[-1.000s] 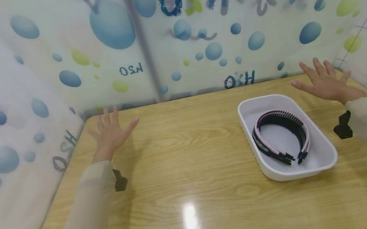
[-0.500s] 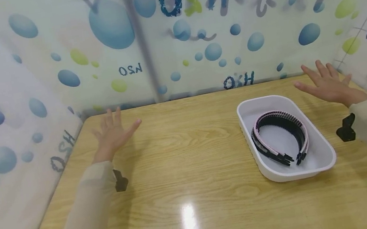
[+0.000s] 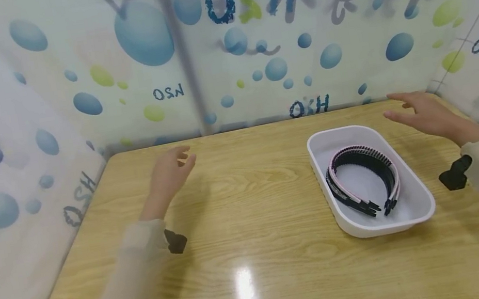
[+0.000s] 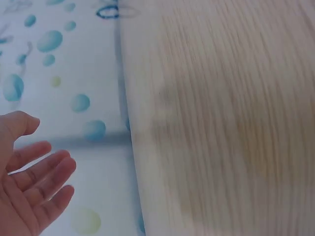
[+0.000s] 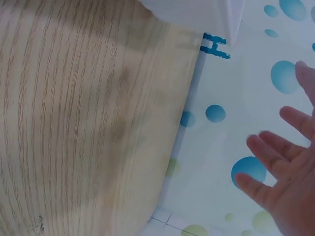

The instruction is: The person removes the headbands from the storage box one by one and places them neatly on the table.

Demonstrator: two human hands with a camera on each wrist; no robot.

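Observation:
Several headbands (image 3: pixel 385 168), black ones and a pale pink one, lie nested together in a white plastic tray (image 3: pixel 423 201) on the right half of the table. My left hand (image 3: pixel 169 175) hovers over the table's far left part, its fingers loosely bent and holding nothing. In the left wrist view the same left hand (image 4: pixel 29 182) shows a relaxed palm and parted thumb. To the right of the tray, my right hand (image 3: pixel 434 116) is held in the air with nothing in it. The right wrist view shows that right hand (image 5: pixel 290 172) with fingers spread and slightly bent.
The wooden table (image 3: pixel 247 195) meets a wall sheet (image 3: pixel 226 63) printed with blue and green bubbles at the back. Similar sheets close off the left and right sides. A corner of the white tray (image 5: pixel 197 12) shows at the top of the right wrist view.
My left hand has turned and moved inward to the right, its spread fingers now loosely bent. The right hand has tilted sideways and lowered slightly, its fingers closer together. The headbands stay put in the tray.

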